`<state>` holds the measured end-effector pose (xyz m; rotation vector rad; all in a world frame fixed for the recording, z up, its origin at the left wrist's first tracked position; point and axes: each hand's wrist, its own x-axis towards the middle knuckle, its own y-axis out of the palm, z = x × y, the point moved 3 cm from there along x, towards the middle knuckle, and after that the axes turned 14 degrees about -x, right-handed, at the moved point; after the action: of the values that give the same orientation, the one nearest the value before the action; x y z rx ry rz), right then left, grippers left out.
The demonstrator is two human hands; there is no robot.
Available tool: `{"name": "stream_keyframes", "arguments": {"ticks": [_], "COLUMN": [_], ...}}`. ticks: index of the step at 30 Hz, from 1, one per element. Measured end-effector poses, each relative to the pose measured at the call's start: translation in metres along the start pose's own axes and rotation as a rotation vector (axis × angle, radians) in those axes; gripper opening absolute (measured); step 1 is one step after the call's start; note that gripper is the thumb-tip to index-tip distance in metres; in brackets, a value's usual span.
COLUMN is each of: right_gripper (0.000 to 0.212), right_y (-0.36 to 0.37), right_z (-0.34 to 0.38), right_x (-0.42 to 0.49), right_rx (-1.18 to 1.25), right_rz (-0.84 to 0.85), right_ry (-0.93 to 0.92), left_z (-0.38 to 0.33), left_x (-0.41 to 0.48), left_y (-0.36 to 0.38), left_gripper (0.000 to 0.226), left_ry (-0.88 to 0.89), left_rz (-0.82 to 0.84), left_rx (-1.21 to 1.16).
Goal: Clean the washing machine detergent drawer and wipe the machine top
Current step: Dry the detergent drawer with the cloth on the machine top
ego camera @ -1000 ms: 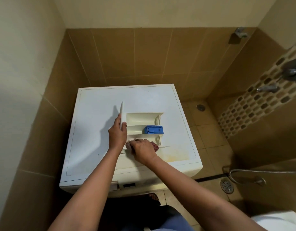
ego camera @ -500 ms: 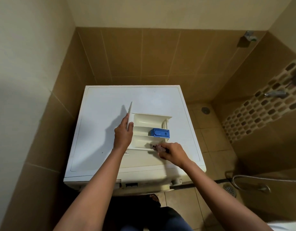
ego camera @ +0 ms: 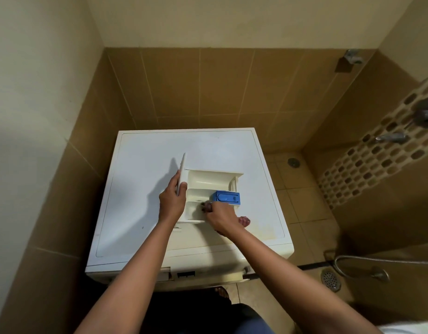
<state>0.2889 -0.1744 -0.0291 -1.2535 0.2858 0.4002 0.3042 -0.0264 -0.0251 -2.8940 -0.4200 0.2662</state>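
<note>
The cream detergent drawer [ego camera: 208,179] lies on the white top of the washing machine [ego camera: 140,213], its front panel standing up at the left. A blue insert [ego camera: 228,197] sits in its middle compartment. My left hand [ego camera: 172,201] grips the drawer's front panel. My right hand [ego camera: 221,218] holds a dark reddish cloth [ego camera: 244,221] and pushes part of it into the nearest compartment, just below the blue insert. The cloth's tail sticks out to the right behind my hand.
The machine stands in a corner between a cream wall on the left and brown tiles behind. Taps [ego camera: 391,137] and a hose [ego camera: 353,263] are on the right, with floor drains [ego camera: 330,280] below. Yellowish stains mark the machine top's front right [ego camera: 263,227].
My right hand moved with the cloth from the compartment's left end to the right, then back toward the middle below the blue insert. My left hand stays on the panel.
</note>
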Motion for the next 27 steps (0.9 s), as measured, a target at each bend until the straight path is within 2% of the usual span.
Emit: {"name": "stream_keyframes", "arguments": {"ticks": [2, 5, 8, 11, 17, 20, 22, 25, 27], "right_gripper": [0.025, 0.024, 0.025, 0.023, 0.028, 0.017, 0.014, 0.013, 0.026], "right_y": [0.005, 0.011, 0.013, 0.019, 0.019, -0.002, -0.029, -0.072, -0.091], "right_z": [0.027, 0.057, 0.058, 0.041, 0.016, -0.003, -0.010, -0.014, -0.020], "right_x": [0.003, 0.006, -0.001, -0.011, -0.015, -0.011, -0.006, -0.004, 0.000], "right_rx": [0.004, -0.031, -0.209, -0.413, -0.372, -0.282, -0.202, -0.033, 0.115], "right_rz": [0.052, 0.099, 0.087, -0.065, -0.366, -0.413, -0.389, -0.234, -0.074], "right_ry": [-0.090, -0.185, -0.309, -0.420, -0.563, -0.621, -0.697, -0.758, -0.702], "left_z": [0.000, -0.003, -0.004, -0.003, -0.002, -0.011, -0.023, -0.043, -0.055], "left_x": [-0.001, -0.001, -0.001, 0.000, -0.002, 0.006, 0.013, 0.017, 0.016], "left_y": [0.000, -0.001, -0.004, -0.004, -0.003, -0.008, -0.018, -0.032, -0.041], "left_gripper": [0.044, 0.044, 0.043, 0.043, 0.049, 0.045, 0.040, 0.078, 0.077], "left_ry": [-0.010, -0.028, -0.022, -0.011, -0.015, 0.042, 0.151, 0.275, 0.237], "left_rz": [0.000, -0.017, -0.023, -0.019, 0.013, 0.081, 0.171, 0.377, 0.470], "left_rx": [-0.002, -0.004, -0.006, -0.023, -0.026, 0.080, 0.237, 0.348, 0.374]}}
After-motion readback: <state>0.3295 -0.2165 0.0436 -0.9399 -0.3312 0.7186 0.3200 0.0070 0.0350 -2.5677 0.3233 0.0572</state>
